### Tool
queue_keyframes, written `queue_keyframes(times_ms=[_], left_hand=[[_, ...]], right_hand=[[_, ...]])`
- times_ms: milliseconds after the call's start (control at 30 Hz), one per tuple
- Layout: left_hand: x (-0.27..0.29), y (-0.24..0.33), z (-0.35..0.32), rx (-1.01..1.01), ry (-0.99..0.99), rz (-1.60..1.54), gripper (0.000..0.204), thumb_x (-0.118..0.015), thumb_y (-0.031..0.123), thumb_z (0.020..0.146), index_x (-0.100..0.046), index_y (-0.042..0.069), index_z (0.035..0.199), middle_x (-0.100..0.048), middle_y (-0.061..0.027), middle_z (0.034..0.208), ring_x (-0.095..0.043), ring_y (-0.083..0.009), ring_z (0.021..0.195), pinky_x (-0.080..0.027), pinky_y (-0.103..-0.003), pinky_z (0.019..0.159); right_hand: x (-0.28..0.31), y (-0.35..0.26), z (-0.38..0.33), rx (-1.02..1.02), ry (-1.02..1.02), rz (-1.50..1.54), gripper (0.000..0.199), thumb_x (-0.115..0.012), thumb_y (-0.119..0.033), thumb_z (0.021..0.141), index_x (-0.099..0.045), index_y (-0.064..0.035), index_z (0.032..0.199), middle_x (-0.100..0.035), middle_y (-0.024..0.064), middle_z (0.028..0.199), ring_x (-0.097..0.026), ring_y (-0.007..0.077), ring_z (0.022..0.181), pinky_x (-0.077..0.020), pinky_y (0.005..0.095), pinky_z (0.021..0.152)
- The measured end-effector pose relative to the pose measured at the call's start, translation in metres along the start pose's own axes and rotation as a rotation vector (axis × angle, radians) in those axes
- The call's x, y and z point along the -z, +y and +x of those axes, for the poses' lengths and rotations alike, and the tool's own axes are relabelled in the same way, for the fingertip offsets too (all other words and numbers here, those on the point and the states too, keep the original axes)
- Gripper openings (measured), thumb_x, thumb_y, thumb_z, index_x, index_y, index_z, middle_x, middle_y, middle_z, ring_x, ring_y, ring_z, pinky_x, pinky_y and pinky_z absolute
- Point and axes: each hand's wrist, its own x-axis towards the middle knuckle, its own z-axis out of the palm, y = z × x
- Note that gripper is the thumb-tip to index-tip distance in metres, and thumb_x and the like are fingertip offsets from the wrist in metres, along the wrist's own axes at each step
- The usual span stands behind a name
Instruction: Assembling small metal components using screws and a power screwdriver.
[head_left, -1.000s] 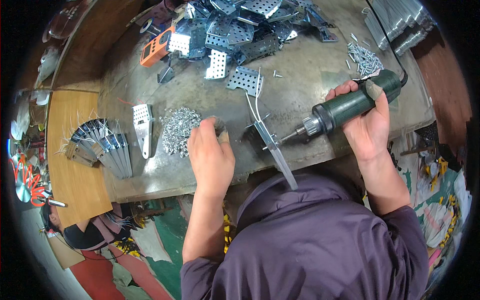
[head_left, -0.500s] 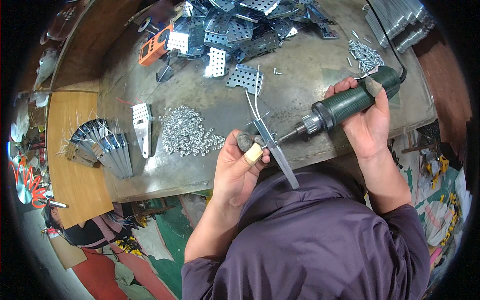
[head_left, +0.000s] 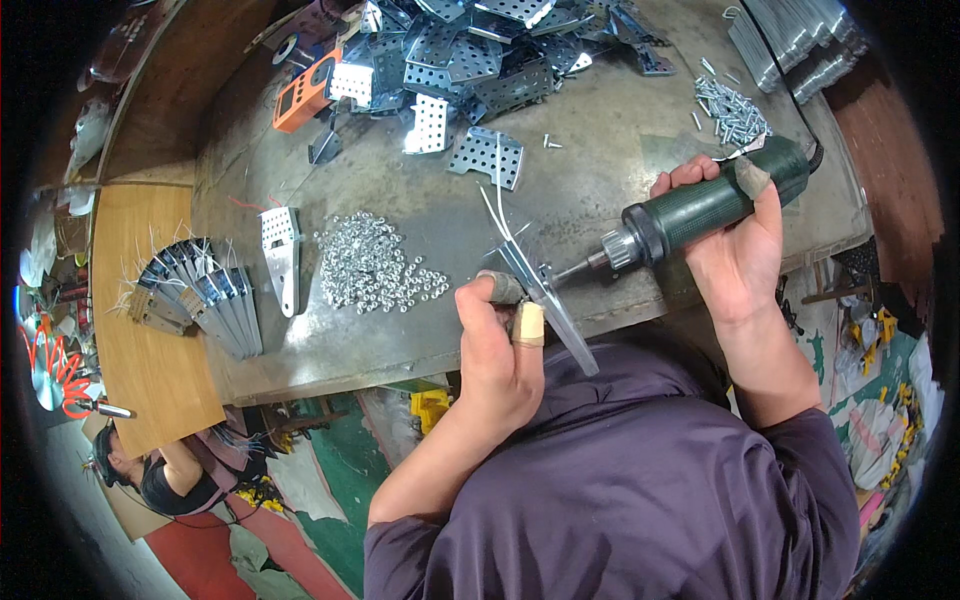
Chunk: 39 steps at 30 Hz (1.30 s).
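Observation:
My right hand (head_left: 738,250) is wrapped round a dark green electric screwdriver (head_left: 695,208), its bit pointing left and down. The bit's tip meets a narrow metal strip assembly (head_left: 565,325) with white wires at its upper end. My left hand (head_left: 495,345) grips this assembly from the left, close to the bit, with its fingers partly hidden behind it. Finger covers wrap some fingertips, a yellow one (head_left: 528,324) among them. Left of that hand lies a heap of small nuts (head_left: 375,265). Beyond the assembly rests a perforated metal plate (head_left: 488,157).
Perforated plates (head_left: 470,60) are piled at the back beside an orange meter-like device (head_left: 305,92). Screws (head_left: 733,110) lie at the back right. Finished-looking wired strips (head_left: 210,295) fan out on a wooden board (head_left: 150,380). Another person (head_left: 175,475) is at lower left.
My left hand has turned and shifted slightly right, its fingers now higher on the strip assembly. The screwdriver stays nearly in place. The other person has come further into sight.

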Motion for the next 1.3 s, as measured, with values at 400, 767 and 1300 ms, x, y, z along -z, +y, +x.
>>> queue_keyframes(times_ms=[400, 767, 1300], left_hand=[[-0.004, 0.0, 0.002, 0.037, 0.034, 0.15, 0.026, -0.044, -0.004, 0.087, -0.029, -0.009, 0.108, -0.044, -0.0196, 0.094, -0.049, -0.0297, 0.074, -0.042, -0.037, 0.069], [0.009, 0.003, 0.022, 0.454, 0.194, -1.007, 0.02, -0.047, 0.019, 0.095, -0.036, 0.012, 0.11, -0.049, -0.0069, 0.095, -0.052, -0.0157, 0.071, -0.045, -0.03, 0.06], [0.011, -0.011, -0.026, -0.081, -0.062, -0.311, 0.067, -0.067, -0.003, 0.073, -0.023, -0.009, 0.124, -0.052, -0.0202, 0.105, -0.06, -0.021, 0.083, -0.052, -0.028, 0.071]], right_hand=[[0.0, 0.007, 0.008, -0.03, -0.25, -0.095, 0.034, -0.046, -0.031, 0.088, -0.047, 0.002, 0.092, -0.051, 0.0091, 0.09, -0.051, 0.0231, 0.089, -0.0371, 0.0436, 0.099], [-0.014, 0.004, 0.0, 0.009, 0.041, -0.106, 0.027, -0.056, -0.021, 0.083, -0.049, 0.0037, 0.091, -0.053, 0.0103, 0.086, -0.053, 0.0236, 0.086, -0.0379, 0.0451, 0.101], [-0.01, -0.01, -0.01, 0.03, 0.006, -0.077, 0.026, -0.059, -0.018, 0.082, -0.051, 0.0052, 0.092, -0.056, 0.0131, 0.087, -0.054, 0.0249, 0.089, -0.0358, 0.0469, 0.102]])
